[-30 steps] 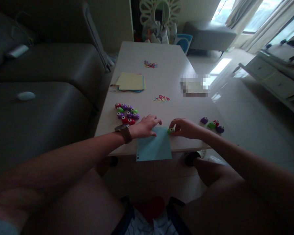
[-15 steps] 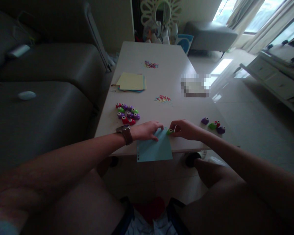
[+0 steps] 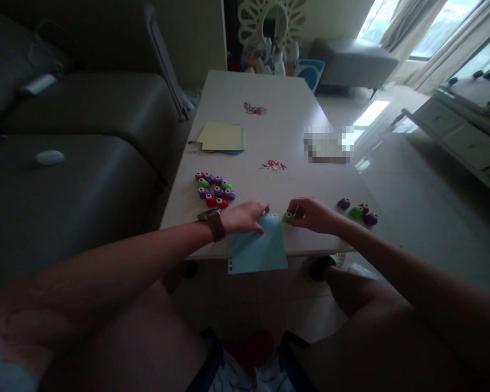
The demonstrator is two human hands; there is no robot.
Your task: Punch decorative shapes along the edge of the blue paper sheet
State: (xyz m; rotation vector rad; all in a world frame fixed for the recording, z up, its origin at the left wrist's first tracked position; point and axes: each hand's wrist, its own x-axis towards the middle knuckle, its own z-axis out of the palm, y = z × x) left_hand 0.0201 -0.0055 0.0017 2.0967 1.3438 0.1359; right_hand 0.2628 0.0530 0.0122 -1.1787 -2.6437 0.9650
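Observation:
A light blue sheet of paper (image 3: 258, 251) lies at the near table edge, its lower part overhanging. Small punched shapes show along its top edge and down its left side. My left hand (image 3: 247, 216), with a brown-strapped watch on the wrist, holds the sheet at its upper left, thumb on top and fingers bent at the top edge. Just right of the sheet's upper corner, my right hand (image 3: 310, 213) is closed on a green craft punch (image 3: 288, 218). The punch is apart from the paper, and the fingers partly hide it.
Several coloured craft punches (image 3: 214, 190) cluster on the left of the white table (image 3: 269, 87); several more (image 3: 357, 211) sit at the right. Beyond them are a paper stack (image 3: 222, 136) and two piles of tiny cutouts (image 3: 274, 165). A sofa (image 3: 77, 179) stands left.
My right hand has drawn the green punch slightly right, off the sheet's upper right corner. The punched row along the top edge now shows. My left fingers have curled in a little.

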